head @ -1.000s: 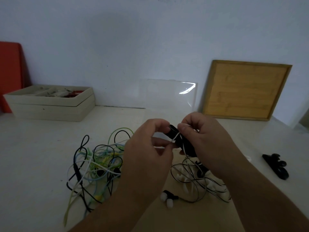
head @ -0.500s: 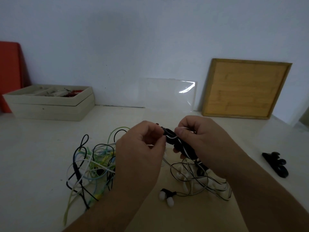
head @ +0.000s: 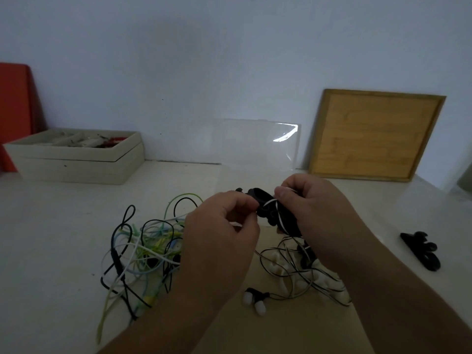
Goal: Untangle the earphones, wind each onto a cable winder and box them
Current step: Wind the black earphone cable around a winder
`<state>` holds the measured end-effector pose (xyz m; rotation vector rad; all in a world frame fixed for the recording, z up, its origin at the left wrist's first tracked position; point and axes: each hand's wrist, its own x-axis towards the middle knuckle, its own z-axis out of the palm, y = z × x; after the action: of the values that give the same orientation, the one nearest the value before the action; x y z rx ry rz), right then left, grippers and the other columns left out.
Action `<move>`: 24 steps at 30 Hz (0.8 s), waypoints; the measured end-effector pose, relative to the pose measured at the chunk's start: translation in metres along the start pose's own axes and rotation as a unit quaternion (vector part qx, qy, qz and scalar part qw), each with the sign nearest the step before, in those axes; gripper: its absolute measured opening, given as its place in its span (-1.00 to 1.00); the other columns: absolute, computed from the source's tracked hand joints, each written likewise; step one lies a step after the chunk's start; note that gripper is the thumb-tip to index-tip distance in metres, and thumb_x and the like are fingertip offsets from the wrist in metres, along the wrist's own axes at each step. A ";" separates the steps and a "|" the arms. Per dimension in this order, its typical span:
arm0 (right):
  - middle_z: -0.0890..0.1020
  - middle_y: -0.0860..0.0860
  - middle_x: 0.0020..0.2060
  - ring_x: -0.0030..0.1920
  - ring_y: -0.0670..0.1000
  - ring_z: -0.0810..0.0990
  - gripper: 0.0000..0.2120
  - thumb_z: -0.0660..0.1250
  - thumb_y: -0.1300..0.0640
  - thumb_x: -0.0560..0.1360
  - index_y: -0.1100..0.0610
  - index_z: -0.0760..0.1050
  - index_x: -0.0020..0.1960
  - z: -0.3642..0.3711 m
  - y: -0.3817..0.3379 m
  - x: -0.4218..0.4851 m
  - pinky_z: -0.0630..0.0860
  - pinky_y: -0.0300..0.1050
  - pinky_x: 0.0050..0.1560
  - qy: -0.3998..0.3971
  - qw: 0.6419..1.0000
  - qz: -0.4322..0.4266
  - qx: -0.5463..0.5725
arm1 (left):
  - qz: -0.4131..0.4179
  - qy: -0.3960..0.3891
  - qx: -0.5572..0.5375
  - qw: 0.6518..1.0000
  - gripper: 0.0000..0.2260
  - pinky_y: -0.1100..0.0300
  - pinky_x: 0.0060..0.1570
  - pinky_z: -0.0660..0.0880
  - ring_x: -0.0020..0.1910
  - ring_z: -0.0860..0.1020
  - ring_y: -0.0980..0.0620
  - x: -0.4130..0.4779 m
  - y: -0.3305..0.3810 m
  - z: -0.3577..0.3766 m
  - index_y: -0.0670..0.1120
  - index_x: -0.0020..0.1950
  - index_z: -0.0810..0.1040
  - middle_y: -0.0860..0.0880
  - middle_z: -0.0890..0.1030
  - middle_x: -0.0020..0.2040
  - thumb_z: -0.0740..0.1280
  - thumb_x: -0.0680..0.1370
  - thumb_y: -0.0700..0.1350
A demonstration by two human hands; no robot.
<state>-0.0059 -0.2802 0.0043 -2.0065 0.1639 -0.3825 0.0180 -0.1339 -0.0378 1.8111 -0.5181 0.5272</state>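
Head view: right hand [head: 322, 216] grips a black cable winder [head: 265, 200] above the worktop [head: 51, 238]; left hand [head: 220, 241], just beside it, pinches the white earphone cable [head: 279, 218] crossing the winder. Tangled earphones [head: 143, 251] lie under the left hand.

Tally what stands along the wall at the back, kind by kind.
Red panel: 1
Box: 1
Clear sheet: 1
Wooden board: 1
Total: 4
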 end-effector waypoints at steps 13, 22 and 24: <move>0.56 -0.01 -0.32 -0.38 -0.13 0.51 -0.79 0.28 0.07 0.60 0.12 0.51 -0.18 0.011 0.001 -0.001 0.41 -0.40 -0.48 0.061 0.998 -0.009 0.018 | -0.069 -0.094 -0.167 0.979 -0.75 0.06 0.18 0.57 0.23 0.58 0.09 0.002 0.001 -0.001 0.03 -0.05 0.49 0.16 0.56 0.21 0.50 0.45 -0.23; 0.65 0.10 -0.30 -0.29 0.08 0.65 -0.78 0.30 0.06 0.58 0.11 0.55 -0.20 0.018 -0.001 -0.003 0.60 -0.04 -0.32 0.036 0.998 -0.009 0.041 | -0.005 -0.085 -0.084 0.993 -0.78 0.20 0.01 0.63 0.08 0.64 0.16 -0.001 0.006 -0.001 0.04 -0.06 0.44 0.18 0.55 0.19 0.46 0.44 -0.11; 0.64 0.07 -0.31 -0.29 0.05 0.63 -0.78 0.31 0.06 0.57 0.11 0.55 -0.21 0.019 -0.001 -0.004 0.57 -0.04 -0.33 0.042 0.999 -0.011 0.028 | -0.010 -0.082 -0.074 0.994 -0.79 0.19 -0.09 0.65 -0.03 0.68 0.16 0.002 0.006 -0.003 0.03 -0.07 0.43 0.13 0.61 0.09 0.43 0.40 -0.05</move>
<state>-0.0028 -0.2626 -0.0034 -1.9397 0.1810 -0.4810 0.0154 -0.1324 -0.0313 1.7227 -0.6328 0.3184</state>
